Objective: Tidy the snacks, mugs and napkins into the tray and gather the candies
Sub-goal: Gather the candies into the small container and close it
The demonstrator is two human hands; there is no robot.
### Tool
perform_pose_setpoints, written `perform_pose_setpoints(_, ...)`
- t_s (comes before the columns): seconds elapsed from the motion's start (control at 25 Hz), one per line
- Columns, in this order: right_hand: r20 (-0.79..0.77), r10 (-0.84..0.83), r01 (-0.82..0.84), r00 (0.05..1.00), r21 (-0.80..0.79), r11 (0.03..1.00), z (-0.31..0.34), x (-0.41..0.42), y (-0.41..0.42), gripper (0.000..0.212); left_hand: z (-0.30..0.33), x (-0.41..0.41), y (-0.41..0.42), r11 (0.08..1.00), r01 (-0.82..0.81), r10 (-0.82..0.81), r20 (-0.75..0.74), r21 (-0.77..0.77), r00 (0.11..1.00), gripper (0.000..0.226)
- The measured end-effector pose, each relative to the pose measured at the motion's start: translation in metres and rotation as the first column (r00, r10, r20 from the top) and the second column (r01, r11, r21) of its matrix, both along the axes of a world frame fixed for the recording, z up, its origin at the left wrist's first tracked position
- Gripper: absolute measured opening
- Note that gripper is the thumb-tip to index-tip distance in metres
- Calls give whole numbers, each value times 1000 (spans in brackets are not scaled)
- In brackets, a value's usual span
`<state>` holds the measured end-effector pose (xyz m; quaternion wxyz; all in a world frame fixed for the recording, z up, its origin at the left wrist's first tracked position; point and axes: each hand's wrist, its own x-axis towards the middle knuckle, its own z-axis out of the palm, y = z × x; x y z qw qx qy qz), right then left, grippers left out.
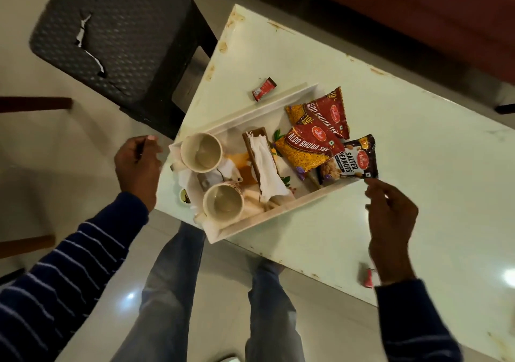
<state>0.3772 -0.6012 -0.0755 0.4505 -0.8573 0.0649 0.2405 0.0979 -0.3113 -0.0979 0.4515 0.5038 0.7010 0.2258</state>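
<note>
A white tray [278, 216] sits at the table's near corner. It holds two empty cream mugs [201, 152] [223, 201], white napkins [264, 166] in a brown holder, two red Aloo Bhujia packets [306, 147] and a dark salted peanuts packet [349, 159] leaning on its right rim. My right hand [390, 216] hovers by that rim with fingers apart, fingertips just under the peanuts packet's corner. My left hand [138, 163] hangs curled beside the tray's left corner. A red candy [263, 89] lies beyond the tray. A pink candy [368, 278] lies by my right wrist.
The pale table [418, 138] has worn, stained edges. A small dark round item [184, 195] sits at the table's edge next to the tray. A dark torn stool [111, 32] stands to the left on the tiled floor. My legs are below the table corner.
</note>
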Motion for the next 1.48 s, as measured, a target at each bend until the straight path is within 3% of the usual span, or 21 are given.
perform_pose_setpoints(0.08, 27, 176, -174, 984, -52, 983, -1, 42, 2, 24, -7, -14, -8, 999, -31, 29, -87, -30, 996, 19)
perform_pose_setpoints(0.16, 32, 321, -318, 947, -73, 945, -3, 75, 15, 22, -18, -26, -20, 983, -65, 40, -142, -174, 989, 31)
perform_pose_setpoints(0.24, -6, 399, -398, 917, -65, 915, -9, 99, 30, 24, -29, -30, -34, 945, -59, 21, -121, -322, 992, 43)
perform_pose_setpoints(0.36, -82, 444, -450, 892, -72, 890, -21, 122, 53, 27, -40, -31, -55, 917, 70, -120, -102, -393, 987, 45)
perform_pose_setpoints(0.48, -269, 424, -429, 865, 43, 902, -33, 135, 69, 31, -48, -31, -70, 906, 182, -238, -103, -383, 966, 26)
perform_pose_setpoints(0.64, -375, 460, -484, 805, 32, 874, -50, 139, 83, 29, -58, -28, -72, 903, 212, -237, -22, -372, 971, 36)
perform_pose_setpoints(0.88, -529, 462, -520, 712, 45, 853, -65, 134, 104, 25, -64, -35, -74, 893, 330, -334, 42, -307, 942, 27)
perform_pose_setpoints(1.12, -525, 497, -529, 691, 103, 843, -66, 132, 102, 24, -62, -26, -83, 935, 270, -300, -106, -230, 948, 36)
perform_pose_setpoints(1.48, -503, 469, -420, 726, 216, 882, -43, 151, 19, 23, -36, 6, -90, 906, 388, -390, 17, -168, 920, 50)
